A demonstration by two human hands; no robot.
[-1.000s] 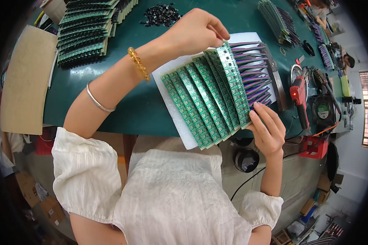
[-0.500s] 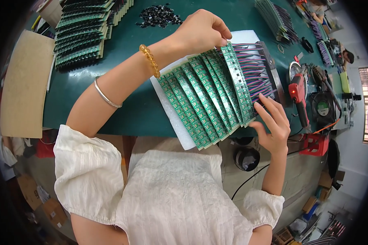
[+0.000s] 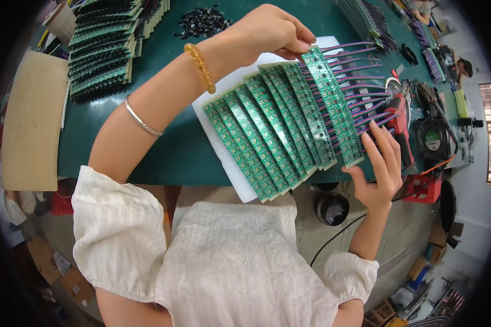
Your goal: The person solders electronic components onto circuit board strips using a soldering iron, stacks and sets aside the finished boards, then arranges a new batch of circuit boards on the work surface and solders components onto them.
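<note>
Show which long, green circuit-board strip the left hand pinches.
The rightmost fanned strip: the left hand pinches its far end; a gap separates it from the other fanned strips.

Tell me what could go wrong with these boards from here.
The held board is pinched by the left hand at its far end; with the right hand spread at its near end, it might twist or slip.

Its wires run close to the red tool in this view, so they could snag.

The foam sheet overhangs the table, so a bump might shift the fanned boards.
</note>
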